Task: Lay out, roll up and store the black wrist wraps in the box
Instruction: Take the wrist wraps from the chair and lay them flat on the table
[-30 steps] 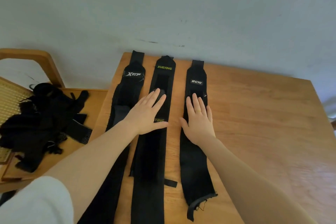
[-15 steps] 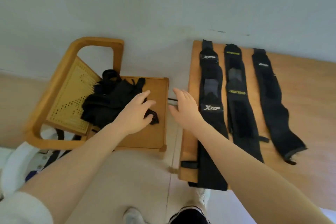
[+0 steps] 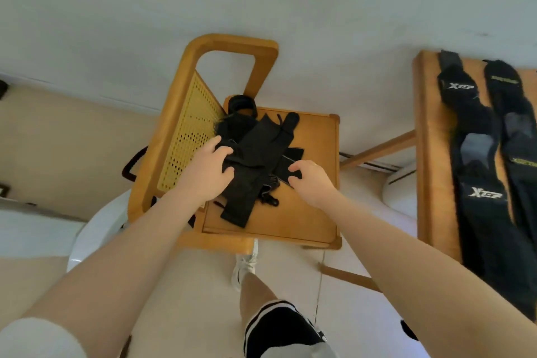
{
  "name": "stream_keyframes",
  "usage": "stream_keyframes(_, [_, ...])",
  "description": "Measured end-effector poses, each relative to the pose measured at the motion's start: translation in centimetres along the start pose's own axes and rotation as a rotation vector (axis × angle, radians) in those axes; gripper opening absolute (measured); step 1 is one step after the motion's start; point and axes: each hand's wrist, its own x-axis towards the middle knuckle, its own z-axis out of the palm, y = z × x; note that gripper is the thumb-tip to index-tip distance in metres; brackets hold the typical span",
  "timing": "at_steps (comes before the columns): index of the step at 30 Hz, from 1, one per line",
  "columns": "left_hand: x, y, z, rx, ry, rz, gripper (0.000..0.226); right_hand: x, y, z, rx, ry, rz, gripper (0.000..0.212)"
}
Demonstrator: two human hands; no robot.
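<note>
Where the things sit: a wooden chair (image 3: 313, 154) by a pale wall, a wooden desk (image 3: 428, 154) to its right
Pile: black wrist wraps (image 3: 255, 154) heaped on the chair seat, straps crossing
Desk: two laid-out wraps (image 3: 479, 183), flat, side by side
Left hand (image 3: 207, 174): fingers curled, gripping the pile
Right hand (image 3: 311, 183): fingers curled at the pile's edge; a grip cannot be told

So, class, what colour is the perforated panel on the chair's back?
Yellow, dotted with small holes: the perforated panel, set in the chair's orange-brown wooden frame. Head view.
</note>
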Motion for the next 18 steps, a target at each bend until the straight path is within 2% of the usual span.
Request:
stream_keyframes(5, [7.3,-4.5,0.7,-0.035,-0.026,-0.12,0.044,9.1,-0.4,4.6,0.071,-0.031,0.111,0.034])
stream_keyframes(10, [12.5,-8.3,2.3,-0.084,-0.071,-0.161,0.043,15.6,-0.9,10.5,0.041,-0.11,0.099,0.042])
stream_keyframes(14, [15.0,-10.5,3.5,-0.079,-0.085,-0.149,0.043,19.7,-1.4,14.3,-0.226,-0.133,0.058,0.066])
stream_keyframes(16, [16.1,-11.3,3.9,-0.13,-0.07,-0.16,0.042,21.2,-1.8,15.8,-0.354,-0.1,-0.034,0.08])
stream_keyframes(18, [16.9,-11.9,4.5,-0.178,-0.043,-0.156,0.041,22.1,-2.2,17.2,-0.418,-0.057,-0.142,0.082])
